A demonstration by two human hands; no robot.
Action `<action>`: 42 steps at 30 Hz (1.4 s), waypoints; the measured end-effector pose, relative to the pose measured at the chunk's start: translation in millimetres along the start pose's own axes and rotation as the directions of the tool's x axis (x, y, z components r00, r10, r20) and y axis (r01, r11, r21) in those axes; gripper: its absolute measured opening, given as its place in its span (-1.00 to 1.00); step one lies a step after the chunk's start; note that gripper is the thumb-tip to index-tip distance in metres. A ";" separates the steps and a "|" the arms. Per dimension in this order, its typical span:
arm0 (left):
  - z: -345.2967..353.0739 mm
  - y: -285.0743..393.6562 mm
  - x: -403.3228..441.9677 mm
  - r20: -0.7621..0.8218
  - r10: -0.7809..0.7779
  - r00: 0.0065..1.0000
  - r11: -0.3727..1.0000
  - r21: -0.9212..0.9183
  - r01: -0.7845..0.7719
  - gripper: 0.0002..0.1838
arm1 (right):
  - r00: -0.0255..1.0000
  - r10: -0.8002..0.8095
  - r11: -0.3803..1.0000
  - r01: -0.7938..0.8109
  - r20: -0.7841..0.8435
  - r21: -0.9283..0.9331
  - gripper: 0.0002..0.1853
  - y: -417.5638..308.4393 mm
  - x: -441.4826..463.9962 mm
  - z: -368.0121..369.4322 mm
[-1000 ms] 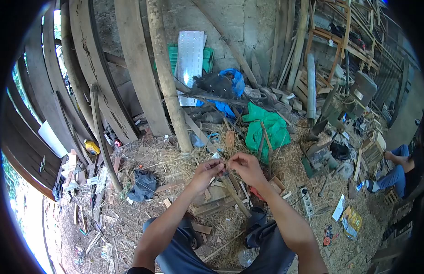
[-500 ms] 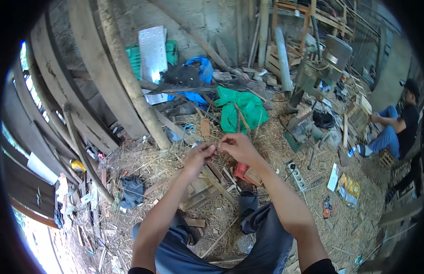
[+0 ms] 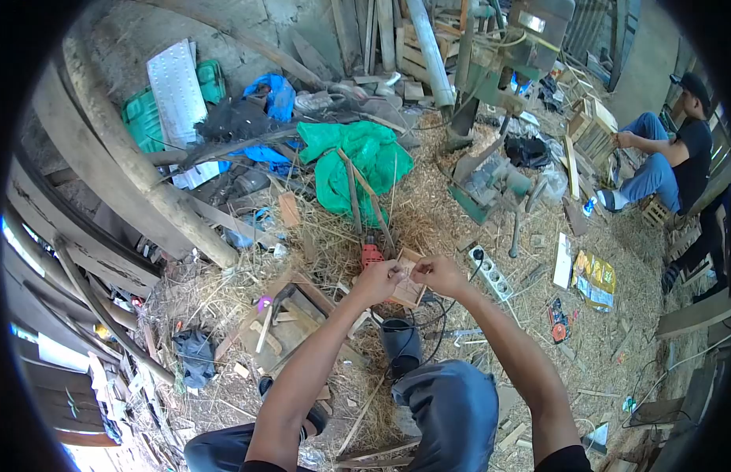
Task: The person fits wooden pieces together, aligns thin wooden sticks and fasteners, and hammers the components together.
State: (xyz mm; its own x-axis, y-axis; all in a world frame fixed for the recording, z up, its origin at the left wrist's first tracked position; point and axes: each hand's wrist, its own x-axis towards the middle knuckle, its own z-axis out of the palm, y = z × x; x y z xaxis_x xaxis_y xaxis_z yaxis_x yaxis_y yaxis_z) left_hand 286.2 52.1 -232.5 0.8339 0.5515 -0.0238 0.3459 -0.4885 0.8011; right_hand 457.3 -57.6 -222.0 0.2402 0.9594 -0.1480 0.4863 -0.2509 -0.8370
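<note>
My left hand (image 3: 379, 282) and my right hand (image 3: 441, 275) are close together in front of me, fingers pinched. Anything between the fingertips is too small to make out. Just below and behind them lies a small wooden box (image 3: 410, 294), partly covered by the hands. Right beside my left hand, a red power tool (image 3: 371, 255) rests on the shavings, partly hidden. Left of my forearm, a hammer (image 3: 280, 299) and wood pieces lie on a wooden board (image 3: 290, 330).
A white power strip (image 3: 491, 274) and dark cables lie to the right. Green plastic sheeting (image 3: 353, 177) lies ahead, near a green machine (image 3: 491, 177). Another person (image 3: 672, 149) sits at far right, holding a wooden crate (image 3: 592, 126). A yellow bag (image 3: 593, 281) lies on the floor.
My view has turned right and down. Both hands, still pinched close together, are now over the wooden box, and the hammer and board have come into clearer view.
</note>
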 end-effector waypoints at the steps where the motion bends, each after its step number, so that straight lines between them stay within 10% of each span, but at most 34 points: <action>1: 8.0 -10.3 6.9 0.028 -0.019 0.999 1.000 -0.009 0.020 -0.80 | 1.000 0.010 1.000 -0.010 0.004 0.005 -0.76 14.4 4.7 4.5; 9: 65.9 -70.5 33.7 0.034 -0.142 0.989 0.972 0.192 0.133 -0.80 | 0.931 0.161 0.982 -0.185 -0.328 -0.045 -0.83 124.6 17.5 46.4; 13: 106.7 -99.3 53.6 0.074 0.149 0.986 0.926 0.340 -0.165 -0.81 | 0.869 0.301 0.953 -0.293 -0.394 0.082 -0.80 155.4 16.9 53.2; 42: 147.2 -100.8 71.0 0.022 0.222 0.975 0.773 0.605 -0.190 -0.86 | 0.860 0.254 0.960 -0.278 -0.443 0.010 -0.83 170.3 38.6 71.1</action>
State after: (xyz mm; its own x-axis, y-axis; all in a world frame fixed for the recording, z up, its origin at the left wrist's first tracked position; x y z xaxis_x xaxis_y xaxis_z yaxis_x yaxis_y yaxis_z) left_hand 373.8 40.9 -403.0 0.8991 0.4143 0.1411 0.3698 -0.8915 0.2616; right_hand 489.6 -54.1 -407.8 0.7021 0.7040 -0.1066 0.3915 -0.5068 -0.7680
